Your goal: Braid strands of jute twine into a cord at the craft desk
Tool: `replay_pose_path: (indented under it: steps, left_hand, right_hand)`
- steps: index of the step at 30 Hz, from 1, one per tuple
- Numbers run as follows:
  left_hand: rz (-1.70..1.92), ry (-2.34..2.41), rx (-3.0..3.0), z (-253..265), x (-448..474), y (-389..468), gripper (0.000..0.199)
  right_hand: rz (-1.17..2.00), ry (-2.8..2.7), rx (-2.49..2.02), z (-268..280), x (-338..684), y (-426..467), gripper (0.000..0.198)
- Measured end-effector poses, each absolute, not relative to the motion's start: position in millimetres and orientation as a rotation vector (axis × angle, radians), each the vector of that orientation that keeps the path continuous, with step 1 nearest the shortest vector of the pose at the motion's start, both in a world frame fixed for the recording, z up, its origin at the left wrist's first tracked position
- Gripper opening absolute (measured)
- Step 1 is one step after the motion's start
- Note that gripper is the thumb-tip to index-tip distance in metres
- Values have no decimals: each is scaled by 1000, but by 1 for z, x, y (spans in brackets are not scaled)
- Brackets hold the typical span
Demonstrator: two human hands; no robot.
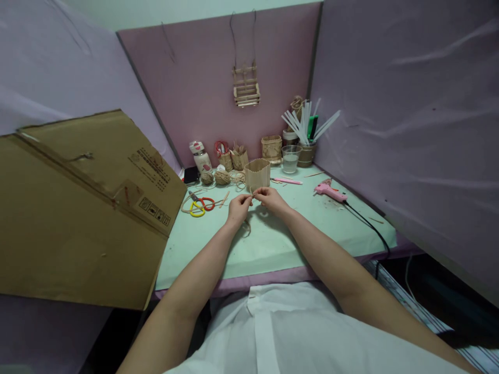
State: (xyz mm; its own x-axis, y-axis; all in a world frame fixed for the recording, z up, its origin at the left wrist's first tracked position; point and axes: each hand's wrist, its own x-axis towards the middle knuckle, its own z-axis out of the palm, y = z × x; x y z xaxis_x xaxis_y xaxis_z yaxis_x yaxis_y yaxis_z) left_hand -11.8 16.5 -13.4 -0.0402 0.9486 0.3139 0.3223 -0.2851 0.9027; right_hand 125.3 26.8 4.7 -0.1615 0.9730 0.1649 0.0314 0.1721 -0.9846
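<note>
My left hand (239, 209) and my right hand (272, 200) meet fingertip to fingertip over the middle of the table, both pinching a thin strand of twine (247, 227). Its loose end hangs below my left hand onto the table. Just behind my fingers stands a small container made of wooden sticks (257, 175), upright. Left of my left hand lie scissors (201, 204) with one red and one yellow handle loop. Two balls of twine (222, 178) sit beyond them. A pink glue gun (329, 192) rests on its side to the right.
A large cardboard sheet (89, 218) leans along the left side. At the back stand a bottle (200, 157), a cup of water (290, 160) and a pot of white glue sticks (306, 154). A pink pen-like tool (287, 181) lies nearby. The glue gun's cord (368, 226) crosses the right edge.
</note>
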Motion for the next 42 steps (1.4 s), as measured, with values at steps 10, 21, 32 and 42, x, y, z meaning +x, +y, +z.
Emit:
replay_pose_path:
  steps: [10, 21, 32, 42]
  left_hand:
    - [1312, 1330, 1751, -6, -9, 7, 19]
    - [1299, 1296, 1738, -4, -8, 5, 21]
    - [1396, 1376, 1693, -4, -7, 7, 17]
    - [1464, 1388, 1638, -4, -11, 10, 13]
  right_hand:
    - [1167, -1379, -1045, 8, 124, 22, 15]
    - [1177, -1402, -1103, 6, 126, 26, 19]
    - [1001, -1492, -1073, 2, 124, 29, 18]
    - [937, -1570, -1056, -1, 123, 32, 20]
